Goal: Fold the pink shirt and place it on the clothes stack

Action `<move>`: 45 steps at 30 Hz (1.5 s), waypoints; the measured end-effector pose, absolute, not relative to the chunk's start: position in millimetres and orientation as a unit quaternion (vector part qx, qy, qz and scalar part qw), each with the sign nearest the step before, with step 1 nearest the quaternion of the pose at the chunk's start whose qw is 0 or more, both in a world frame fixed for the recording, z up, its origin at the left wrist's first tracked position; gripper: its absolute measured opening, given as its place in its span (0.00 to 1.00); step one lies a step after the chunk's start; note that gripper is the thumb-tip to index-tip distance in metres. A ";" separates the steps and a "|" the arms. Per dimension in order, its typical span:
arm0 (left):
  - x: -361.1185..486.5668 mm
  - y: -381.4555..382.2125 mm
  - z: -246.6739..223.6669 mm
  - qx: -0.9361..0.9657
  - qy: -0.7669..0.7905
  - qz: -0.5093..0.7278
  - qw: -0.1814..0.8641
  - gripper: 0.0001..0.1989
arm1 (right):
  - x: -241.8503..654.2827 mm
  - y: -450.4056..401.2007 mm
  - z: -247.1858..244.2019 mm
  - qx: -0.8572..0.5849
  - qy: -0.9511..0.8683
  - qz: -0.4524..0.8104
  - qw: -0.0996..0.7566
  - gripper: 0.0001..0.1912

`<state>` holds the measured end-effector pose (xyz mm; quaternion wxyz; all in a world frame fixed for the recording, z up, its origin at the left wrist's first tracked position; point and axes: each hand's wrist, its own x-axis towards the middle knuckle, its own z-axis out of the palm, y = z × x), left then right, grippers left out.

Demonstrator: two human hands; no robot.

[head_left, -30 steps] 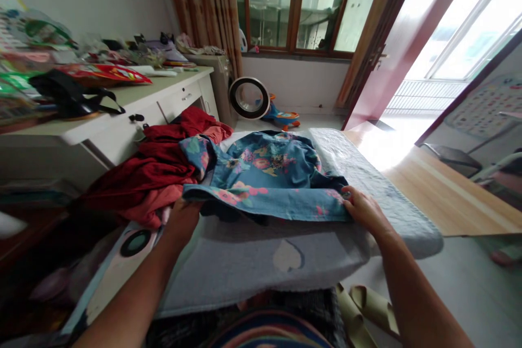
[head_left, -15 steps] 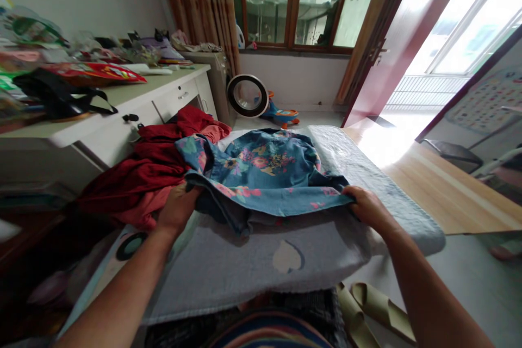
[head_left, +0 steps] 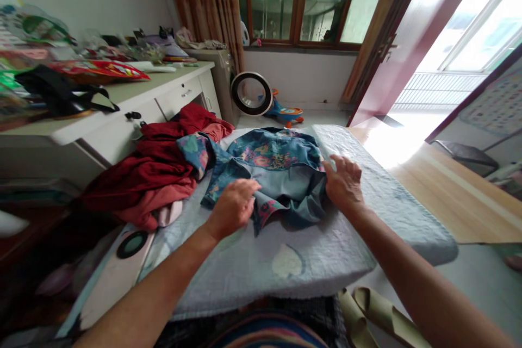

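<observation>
A blue floral garment (head_left: 269, 155) lies spread on a pale cloth with a heart pattern (head_left: 228, 272). Its near part is turned over, showing the plain bluish-grey inside. My left hand (head_left: 234, 207) is over the garment's near left part, fingers slightly bent and apart, gripping nothing. At the garment's right edge, my right hand (head_left: 345, 182) has its fingers spread and holds nothing. The garment's left sleeve rests against a heap of red clothes (head_left: 150, 174).
A cluttered desk (head_left: 163, 92) stands at the left. Beyond the cloth are a round black-and-white object (head_left: 252, 94) and a blue-orange toy (head_left: 289, 114). To the right is a wooden board (head_left: 457, 196); olive straps (head_left: 387, 315) hang below.
Both hands have let go of the garment's near edge and moved inward. The near edge has dropped and folded back, showing the inside. The view has shifted slightly.
</observation>
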<state>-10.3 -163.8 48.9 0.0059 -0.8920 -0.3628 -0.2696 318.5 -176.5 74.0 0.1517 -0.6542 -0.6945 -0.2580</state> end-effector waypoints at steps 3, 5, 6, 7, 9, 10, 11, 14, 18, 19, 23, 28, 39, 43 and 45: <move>5.2 -187.6 34.6 -0.938 -0.315 -0.128 -0.061 0.31 | 300.8 -197.5 53.0 -0.589 -0.767 -0.233 0.105 0.26; 7.4 -191.6 27.5 -0.926 -0.357 -0.090 -0.083 0.35 | 295.5 -211.1 41.1 -0.542 -0.804 -0.225 0.092 0.27; 7.1 -191.5 25.1 -0.919 -0.376 -0.076 -0.094 0.38 | 294.4 -217.3 36.1 -0.519 -0.821 -0.222 0.090 0.28; 6.7 -191.0 23.3 -0.912 -0.391 -0.063 -0.105 0.42 | 294.1 -222.8 31.9 -0.496 -0.836 -0.217 0.090 0.27; 6.8 -190.8 20.9 -0.903 -0.411 -0.046 -0.120 0.50 | 295.6 -230.9 26.4 -0.458 -0.861 -0.199 0.092 0.24; 7.8 -191.7 19.8 -0.899 -0.418 -0.045 -0.120 0.53 | 297.1 -233.4 25.5 -0.443 -0.871 -0.188 0.095 0.20; 9.5 -193.3 18.6 -0.896 -0.426 -0.051 -0.115 0.54 | 299.0 -234.9 25.9 -0.431 -0.880 -0.173 0.100 0.15; 16.8 -200.1 14.2 -0.893 -0.432 -0.107 -0.068 0.45 | 305.6 -234.1 35.0 -0.427 -0.887 -0.112 0.136 0.07; 22.2 -204.7 10.9 -0.888 -0.408 -0.214 0.004 0.34 | 312.5 -229.7 54.3 -0.521 -0.828 -0.048 0.202 0.10; 21.7 -204.5 11.3 -0.884 -0.405 -0.233 0.009 0.30 | 313.2 -229.4 57.3 -0.553 -0.807 -0.040 0.205 0.12; 13.0 -201.7 18.5 -0.868 -0.417 -0.267 -0.018 0.16 | 308.2 -236.9 54.4 -0.623 -0.765 -0.054 0.153 0.12; 3.2 -204.4 33.1 -0.868 -0.385 -0.305 -0.069 0.09 | 286.9 -262.7 33.4 -0.523 -0.836 -0.091 0.139 0.21; 31.4 -232.0 72.3 -0.826 -0.409 -0.288 -0.260 0.09 | 271.3 -277.5 38.6 -0.436 -0.873 0.018 0.216 0.14; 43.8 -241.5 76.7 -0.806 -0.422 -0.269 -0.316 0.11 | 270.9 -287.9 50.3 -0.421 -0.883 0.055 0.200 0.10; 50.6 -246.9 75.4 -0.816 -0.410 -0.248 -0.322 0.11 | 269.4 -292.4 51.2 -0.431 -0.875 0.062 0.214 0.08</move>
